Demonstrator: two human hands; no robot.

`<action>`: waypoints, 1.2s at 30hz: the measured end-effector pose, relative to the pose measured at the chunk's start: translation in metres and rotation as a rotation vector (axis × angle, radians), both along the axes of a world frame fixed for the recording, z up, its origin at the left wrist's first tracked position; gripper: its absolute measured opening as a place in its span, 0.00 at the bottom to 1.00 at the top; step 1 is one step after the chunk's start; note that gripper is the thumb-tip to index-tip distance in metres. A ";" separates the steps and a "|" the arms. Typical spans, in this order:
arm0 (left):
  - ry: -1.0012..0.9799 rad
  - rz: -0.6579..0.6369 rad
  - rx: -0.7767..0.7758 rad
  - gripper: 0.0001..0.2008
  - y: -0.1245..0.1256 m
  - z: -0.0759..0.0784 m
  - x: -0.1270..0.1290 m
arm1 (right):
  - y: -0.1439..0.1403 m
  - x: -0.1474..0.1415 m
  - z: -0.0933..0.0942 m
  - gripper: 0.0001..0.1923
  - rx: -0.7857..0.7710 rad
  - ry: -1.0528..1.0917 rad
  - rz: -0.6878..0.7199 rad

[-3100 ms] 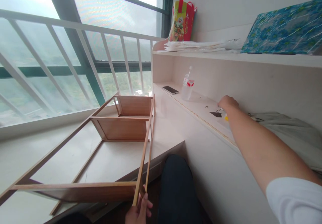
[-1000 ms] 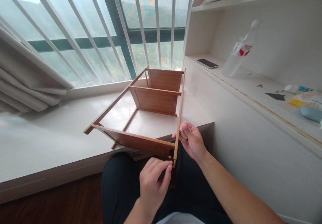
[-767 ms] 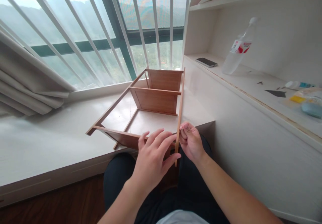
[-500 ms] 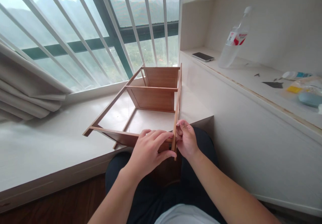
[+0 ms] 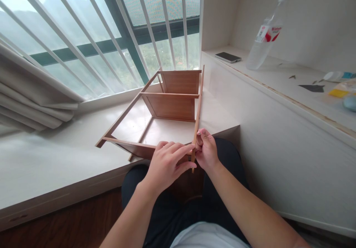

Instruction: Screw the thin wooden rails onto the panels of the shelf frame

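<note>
A brown wooden shelf rack point(image 5: 170, 107) lies on its side, its near end over my lap and its far end towards the window. My left hand point(image 5: 166, 165) grips the near right corner, with fingers across the end panel and index finger and thumb against the upright rail. On the outer side of that rail, my right hand point(image 5: 207, 150) is closed, its thumb and curled fingers pinched together beside the wood. Whatever it may hold is hidden by the fingers.
The rack rests partly on a white window ledge point(image 5: 55, 166). Bars point(image 5: 144, 16) front the window, with a grey curtain point(image 5: 30, 95) at left. On the right-hand counter are a phone point(image 5: 228, 57), a labelled plastic bottle point(image 5: 263, 42) and a dark scrap point(image 5: 312, 88).
The view has shifted slightly, so the rack and ledge appear a little higher and further right. Both hands keep their places at the rack's corner.
</note>
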State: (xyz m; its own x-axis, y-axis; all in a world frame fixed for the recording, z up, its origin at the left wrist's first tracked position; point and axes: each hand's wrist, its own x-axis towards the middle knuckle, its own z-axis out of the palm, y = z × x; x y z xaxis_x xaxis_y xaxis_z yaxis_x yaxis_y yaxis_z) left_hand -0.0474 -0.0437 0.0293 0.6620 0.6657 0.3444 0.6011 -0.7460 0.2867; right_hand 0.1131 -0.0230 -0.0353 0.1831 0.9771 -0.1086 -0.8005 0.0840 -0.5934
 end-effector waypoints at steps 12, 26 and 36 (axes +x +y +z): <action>0.010 0.067 -0.005 0.20 -0.007 0.006 0.008 | -0.003 0.001 -0.005 0.23 0.006 -0.015 -0.020; 0.022 0.085 -0.016 0.22 -0.008 0.006 0.009 | -0.027 0.017 -0.037 0.16 0.033 -0.554 -0.244; -0.024 0.103 0.028 0.20 -0.012 0.008 0.011 | -0.049 0.024 -0.027 0.19 0.060 -0.778 -0.252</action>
